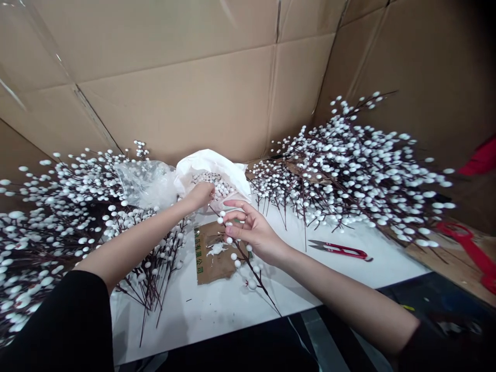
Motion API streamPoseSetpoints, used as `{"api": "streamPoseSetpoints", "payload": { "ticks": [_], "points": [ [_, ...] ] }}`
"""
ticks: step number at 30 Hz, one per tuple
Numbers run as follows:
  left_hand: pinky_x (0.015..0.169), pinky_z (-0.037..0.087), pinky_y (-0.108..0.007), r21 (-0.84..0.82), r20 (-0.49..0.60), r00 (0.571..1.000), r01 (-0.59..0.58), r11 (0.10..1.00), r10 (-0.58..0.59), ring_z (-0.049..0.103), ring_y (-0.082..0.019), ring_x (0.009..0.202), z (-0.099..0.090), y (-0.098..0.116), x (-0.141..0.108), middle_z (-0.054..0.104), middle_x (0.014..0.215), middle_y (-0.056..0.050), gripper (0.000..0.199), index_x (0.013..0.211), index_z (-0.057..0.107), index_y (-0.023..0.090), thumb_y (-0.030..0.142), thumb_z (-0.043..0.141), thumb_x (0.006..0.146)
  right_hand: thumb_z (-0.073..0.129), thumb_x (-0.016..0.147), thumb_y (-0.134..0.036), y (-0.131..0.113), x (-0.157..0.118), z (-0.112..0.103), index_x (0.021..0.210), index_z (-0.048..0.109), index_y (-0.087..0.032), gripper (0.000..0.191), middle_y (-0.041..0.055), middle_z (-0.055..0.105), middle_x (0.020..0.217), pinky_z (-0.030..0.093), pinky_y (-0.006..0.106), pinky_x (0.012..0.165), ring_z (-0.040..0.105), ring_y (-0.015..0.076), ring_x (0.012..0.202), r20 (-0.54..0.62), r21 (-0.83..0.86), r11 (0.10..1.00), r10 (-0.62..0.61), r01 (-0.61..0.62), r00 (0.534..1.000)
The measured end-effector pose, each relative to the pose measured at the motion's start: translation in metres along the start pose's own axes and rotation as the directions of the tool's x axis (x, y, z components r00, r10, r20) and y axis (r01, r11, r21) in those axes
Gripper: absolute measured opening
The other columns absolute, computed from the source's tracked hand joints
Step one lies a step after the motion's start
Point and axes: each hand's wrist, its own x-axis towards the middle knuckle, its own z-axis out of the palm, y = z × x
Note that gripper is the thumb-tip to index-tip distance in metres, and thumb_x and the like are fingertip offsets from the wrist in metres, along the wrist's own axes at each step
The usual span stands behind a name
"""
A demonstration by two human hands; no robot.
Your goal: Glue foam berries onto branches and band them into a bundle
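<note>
My left hand (203, 194) reaches into an open white bag (207, 158) of small white berries (222, 186); its fingers are closed together, and what they hold is too small to make out. Just right of it, my right hand (251, 227) pinches a dark brown stem with white berries (251, 264), which slants down toward the table's front edge. Under the stem lies a torn piece of brown cardboard (205, 263) with green characters and a smear of white glue-like paste (217, 249).
Piles of berry branches stand at left (77, 181) and right (360, 165). Clear plastic (145, 181) lies beside the bag. Red-handled snips (341, 249) rest on the white table (217, 320); red scissors (470, 248) are at far right. Cardboard walls (174, 103) rise behind.
</note>
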Motion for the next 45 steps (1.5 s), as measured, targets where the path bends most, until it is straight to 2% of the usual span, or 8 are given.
{"api": "streamPoseSetpoints", "payload": {
  "ticks": [5, 11, 15, 18, 21, 29, 38, 45],
  "points": [
    [0.094, 0.048, -0.040, -0.145, -0.130, 0.989, -0.085, 0.986, 0.066, 0.065, -0.023, 0.095, -0.039, 0.014, -0.016, 0.072, 0.097, -0.008, 0.013, 0.090, 0.072, 0.015, 0.020, 0.060, 0.088, 0.082, 0.072, -0.023, -0.002, -0.001, 0.001, 0.118, 0.055, -0.025, 0.054, -0.0029, 0.065, 0.091, 0.049, 0.024, 0.068, 0.063, 0.0095, 0.068, 0.006, -0.013, 1.000, 0.008, -0.008, 1.000],
    [0.076, 0.050, -0.028, -0.411, -0.314, 0.947, -0.197, 0.890, 0.065, 0.065, -0.018, 0.084, -0.074, 0.063, -0.077, 0.074, 0.094, -0.008, 0.017, 0.093, 0.073, 0.016, 0.029, 0.066, 0.083, 0.080, 0.074, -0.022, -0.002, -0.003, 0.004, 0.121, 0.053, -0.027, 0.055, -0.0032, 0.065, 0.092, 0.051, 0.026, 0.070, 0.063, 0.0098, 0.071, 0.065, -0.024, 0.999, 0.023, -0.022, 0.998],
    [0.067, 0.050, -0.024, -0.566, -0.308, 0.949, -0.240, 0.789, 0.068, 0.064, -0.016, 0.078, -0.071, 0.090, -0.104, 0.072, 0.089, -0.004, 0.008, 0.084, 0.072, 0.017, 0.023, 0.069, 0.079, 0.079, 0.075, -0.019, 0.001, -0.003, 0.005, 0.127, 0.049, -0.028, 0.061, -0.0038, 0.066, 0.092, 0.051, 0.023, 0.069, 0.063, 0.0083, 0.071, 0.112, -0.043, 0.999, 0.030, -0.025, 0.993],
    [0.071, 0.052, -0.025, -0.605, -0.253, 0.960, -0.251, 0.755, 0.116, 0.066, -0.016, 0.081, -0.067, 0.096, -0.108, 0.071, 0.090, -0.004, 0.008, 0.086, 0.074, 0.018, 0.019, 0.068, 0.080, 0.078, 0.076, -0.018, 0.004, -0.003, 0.005, 0.129, 0.046, -0.031, 0.063, -0.0045, 0.066, 0.092, 0.051, 0.024, 0.068, 0.063, 0.0086, 0.072, 0.144, -0.044, 0.999, 0.016, -0.010, 0.989],
    [0.074, 0.052, -0.026, -0.547, -0.232, 0.956, -0.279, 0.790, 0.177, 0.066, -0.018, 0.084, -0.066, 0.098, -0.106, 0.071, 0.090, -0.005, 0.011, 0.086, 0.075, 0.019, 0.015, 0.067, 0.079, 0.077, 0.076, -0.017, 0.006, -0.003, 0.004, 0.129, 0.045, -0.034, 0.065, -0.0050, 0.066, 0.092, 0.051, 0.024, 0.067, 0.063, 0.0096, 0.072, 0.162, -0.031, 0.999, -0.008, 0.013, 0.987],
    [0.072, 0.049, -0.027, -0.466, -0.217, 0.960, -0.261, 0.845, 0.177, 0.066, -0.019, 0.082, -0.063, 0.097, -0.104, 0.074, 0.088, -0.004, 0.012, 0.086, 0.078, 0.021, 0.017, 0.069, 0.078, 0.077, 0.076, -0.018, 0.003, -0.004, 0.006, 0.135, 0.040, -0.035, 0.072, -0.0050, 0.065, 0.090, 0.053, 0.026, 0.067, 0.063, 0.0110, 0.073, 0.155, -0.053, 0.999, 0.004, 0.004, 0.988],
    [0.067, 0.045, -0.026, -0.362, -0.203, 0.951, -0.295, 0.884, 0.234, 0.066, -0.017, 0.070, -0.068, 0.104, -0.102, 0.074, 0.077, -0.002, 0.011, 0.079, 0.077, 0.021, 0.013, 0.070, 0.077, 0.075, 0.076, -0.017, 0.002, -0.004, 0.007, 0.131, 0.044, -0.032, 0.065, -0.0046, 0.064, 0.090, 0.050, 0.026, 0.068, 0.063, 0.0113, 0.075, 0.159, -0.067, 0.998, 0.022, -0.011, 0.987],
    [0.070, 0.044, -0.027, -0.338, -0.163, 0.949, -0.310, 0.889, 0.269, 0.066, -0.017, 0.074, -0.069, 0.107, -0.102, 0.074, 0.077, -0.001, 0.010, 0.078, 0.076, 0.022, 0.014, 0.070, 0.078, 0.076, 0.075, -0.017, 0.003, -0.003, 0.007, 0.126, 0.045, -0.031, 0.061, -0.0042, 0.064, 0.090, 0.050, 0.026, 0.070, 0.063, 0.0121, 0.077, 0.153, -0.083, 0.996, 0.029, -0.016, 0.988]
  ]
}}
